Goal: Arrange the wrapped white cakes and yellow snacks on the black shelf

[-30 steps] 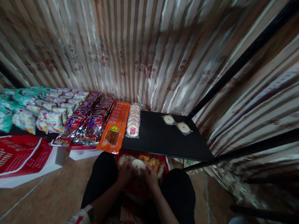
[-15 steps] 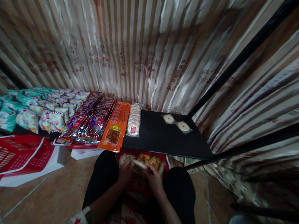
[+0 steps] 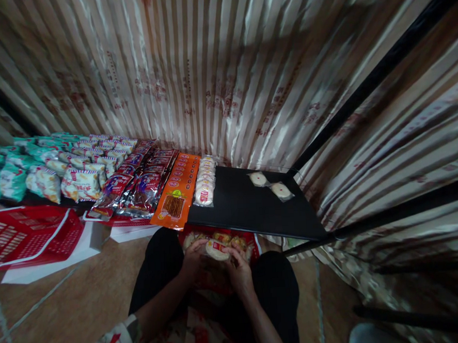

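Note:
Between my knees, a wrapped round white pastry [image 3: 217, 250] with a red and yellow label faces up. My left hand [image 3: 194, 260] grips its left side and my right hand [image 3: 238, 264] its right edge. Just beneath is a red basket [image 3: 256, 250] with several more wrapped snacks [image 3: 237, 242]. Ahead on the black shelf [image 3: 238, 202] lies a row of similar wrapped white pastries [image 3: 204, 186]. Two single wrapped pastries with a red dot, one pastry [image 3: 258, 179] and another pastry [image 3: 282, 190], lie toward the shelf's right end.
Left of the pastry row are an orange snack packet [image 3: 178, 190], several dark red packets [image 3: 144, 184], white snack bags [image 3: 81, 183] and green bags [image 3: 12, 179]. Another red basket [image 3: 31, 235] stands on the tiled floor at left. Black poles [image 3: 363, 85] and a striped curtain [image 3: 207, 69] surround the shelf.
The pastry in my hands has turned, so its label and flat face now show upward instead of its edge. Both hands stay at about the same place above the basket.

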A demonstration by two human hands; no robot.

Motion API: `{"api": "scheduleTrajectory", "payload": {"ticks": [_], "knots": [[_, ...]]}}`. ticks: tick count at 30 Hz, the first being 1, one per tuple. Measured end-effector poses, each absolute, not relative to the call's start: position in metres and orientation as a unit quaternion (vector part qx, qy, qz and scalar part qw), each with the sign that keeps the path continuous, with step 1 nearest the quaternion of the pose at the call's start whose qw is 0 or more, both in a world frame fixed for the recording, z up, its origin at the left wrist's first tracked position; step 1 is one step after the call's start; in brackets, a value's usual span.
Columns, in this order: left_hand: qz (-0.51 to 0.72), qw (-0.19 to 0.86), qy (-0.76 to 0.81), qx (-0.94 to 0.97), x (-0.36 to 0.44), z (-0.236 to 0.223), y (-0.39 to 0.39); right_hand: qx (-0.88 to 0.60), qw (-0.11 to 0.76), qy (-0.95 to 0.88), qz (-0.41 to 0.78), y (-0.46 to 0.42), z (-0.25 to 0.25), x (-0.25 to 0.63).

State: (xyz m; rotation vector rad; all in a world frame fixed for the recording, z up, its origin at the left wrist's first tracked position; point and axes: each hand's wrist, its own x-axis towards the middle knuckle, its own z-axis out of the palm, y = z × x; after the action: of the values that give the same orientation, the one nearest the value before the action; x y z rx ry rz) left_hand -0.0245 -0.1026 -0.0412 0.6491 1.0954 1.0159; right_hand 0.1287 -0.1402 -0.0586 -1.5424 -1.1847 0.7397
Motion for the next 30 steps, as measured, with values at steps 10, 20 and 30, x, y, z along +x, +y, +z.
{"api": "scheduleTrajectory", "payload": {"ticks": [10,20,30], "knots": [[0.471,0.732,0.436,0.227,-0.026,-0.019,-0.105,-0.627,0.514,-0.499,0.306,-0.141,-0.055,0.129],[0.459,0.744,0.438,0.207,-0.026,-0.017,-0.093,-0.639,0.520,-0.470,0.316,-0.142,-0.040,0.119],[0.454,0.663,0.495,0.330,-0.017,-0.021,-0.095,-0.690,0.478,-0.467,0.277,-0.145,-0.036,0.107]]}}
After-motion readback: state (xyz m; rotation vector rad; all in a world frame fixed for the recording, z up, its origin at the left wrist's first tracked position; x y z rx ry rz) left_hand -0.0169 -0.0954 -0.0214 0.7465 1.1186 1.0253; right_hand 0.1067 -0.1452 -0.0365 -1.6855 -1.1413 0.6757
